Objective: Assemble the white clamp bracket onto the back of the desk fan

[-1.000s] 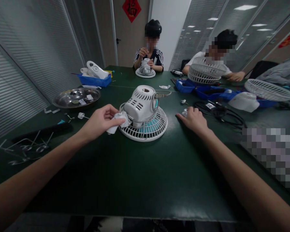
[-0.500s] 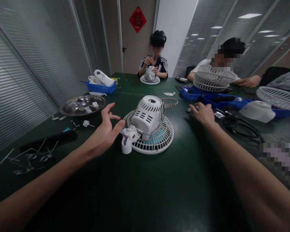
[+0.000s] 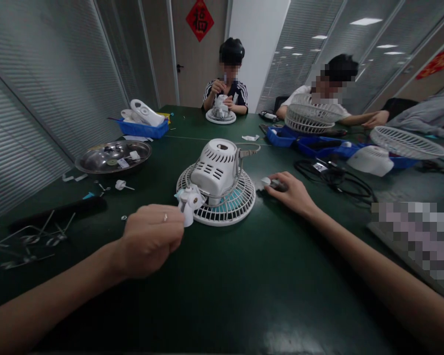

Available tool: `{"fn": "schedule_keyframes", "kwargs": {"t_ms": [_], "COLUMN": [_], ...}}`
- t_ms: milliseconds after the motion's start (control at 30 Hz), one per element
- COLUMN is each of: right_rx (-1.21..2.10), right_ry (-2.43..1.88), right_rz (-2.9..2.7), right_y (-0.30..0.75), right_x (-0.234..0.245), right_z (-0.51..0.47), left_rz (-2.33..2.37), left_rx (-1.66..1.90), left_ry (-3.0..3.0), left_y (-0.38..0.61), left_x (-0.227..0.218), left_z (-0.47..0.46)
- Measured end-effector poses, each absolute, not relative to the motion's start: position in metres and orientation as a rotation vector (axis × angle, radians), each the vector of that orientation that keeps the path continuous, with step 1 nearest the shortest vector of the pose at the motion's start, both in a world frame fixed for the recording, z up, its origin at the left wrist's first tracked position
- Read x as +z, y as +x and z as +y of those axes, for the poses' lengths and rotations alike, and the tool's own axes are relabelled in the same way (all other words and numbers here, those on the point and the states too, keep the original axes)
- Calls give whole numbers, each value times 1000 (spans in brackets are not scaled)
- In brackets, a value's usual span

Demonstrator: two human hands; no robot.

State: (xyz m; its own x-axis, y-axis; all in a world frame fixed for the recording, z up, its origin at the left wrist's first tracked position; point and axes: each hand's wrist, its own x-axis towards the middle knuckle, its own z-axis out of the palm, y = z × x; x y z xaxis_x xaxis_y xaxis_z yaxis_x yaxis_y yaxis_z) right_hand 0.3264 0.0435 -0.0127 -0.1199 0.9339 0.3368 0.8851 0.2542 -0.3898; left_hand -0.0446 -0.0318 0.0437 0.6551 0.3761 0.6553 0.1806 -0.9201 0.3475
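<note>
A white desk fan lies face down on its round grille, with its motor housing on top and light blue blades showing through the bars. Its jointed white neck sticks out at the near left. My left hand is closed in a fist right in front of this neck; what its curled fingers hold, if anything, is hidden. To the right of the grille, my right hand is closed on a small white-and-grey part, low over the table. Blur hides the part's exact kind.
Left: a metal bowl with small parts, a white knob piece, wire pieces and a black bar. Right: a black cable, blue trays, fan grilles. Two co-workers sit across; one handles another fan.
My left hand has gone from spread fingers to a fist and come nearer. My right hand has moved left toward the fan with the small part. The view has shifted slightly.
</note>
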Motion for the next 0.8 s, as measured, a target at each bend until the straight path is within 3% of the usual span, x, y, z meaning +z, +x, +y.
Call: {"fn": "schedule_keyframes", "kwargs": {"t_ms": [167, 300, 400, 633, 800], "right_rx": [473, 934, 1228, 1698, 1724], "right_ry": [-1344, -1208, -1047, -742, -776], "right_rz": [-1911, -1635, -1336, -888, -1063], "right_y": [285, 263, 246, 202, 180], "right_x": [-5, -2, 2, 26, 25], "right_z": [-6, -22, -33, -55, -63], "left_rz": [315, 708, 781, 706, 610], "left_rx": [583, 329, 323, 548, 835], "left_ry": [2536, 1773, 1353, 1234, 1045], "left_y": [-24, -4, 7, 22, 31], "left_x": [27, 21, 22, 10, -9], "left_z": [-58, -72, -78, -80, -71]}}
